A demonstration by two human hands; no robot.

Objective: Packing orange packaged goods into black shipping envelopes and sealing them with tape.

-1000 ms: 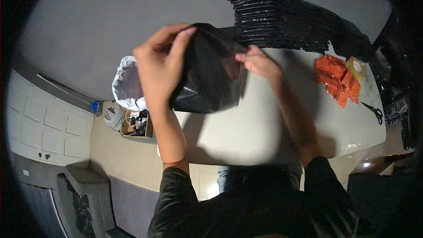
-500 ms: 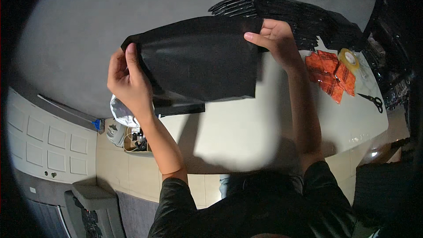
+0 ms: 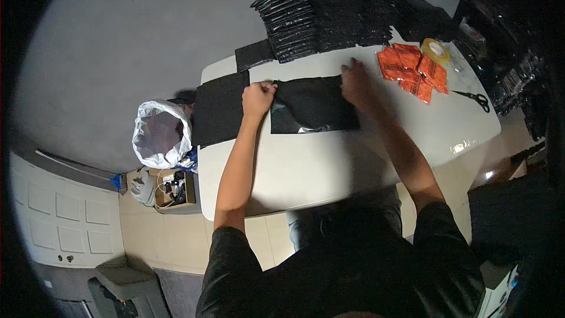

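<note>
A flat black sheet (image 3: pixel 315 106), glossy in places and perhaps a bag, lies across the middle of the white table (image 3: pixel 282 171). At its upper left corner my left hand (image 3: pixel 259 99) is closed, fingertips pinching the edge. My right hand (image 3: pixel 358 87) is at the upper right corner, fingers bent over the edge and partly in shadow. Just left of my left hand lies a stack of matte black sheets (image 3: pixel 220 109), partly behind my wrist. A smaller black piece (image 3: pixel 254 55) sits beyond that stack.
Rows of shiny black packets (image 3: pixel 353 15) line the table's far side. To the right are orange packets (image 3: pixel 415 70), a roll of clear tape (image 3: pixel 435 50) and black scissors (image 3: pixel 475 100). A white-lined bin (image 3: pixel 162 135) and a cardboard box (image 3: pixel 176 188) stand off the left edge.
Both hands have come down and nearer, lowering the black sheet from mid-air onto the table. The view has shifted, so the stack on the left and the bin now show fully.
</note>
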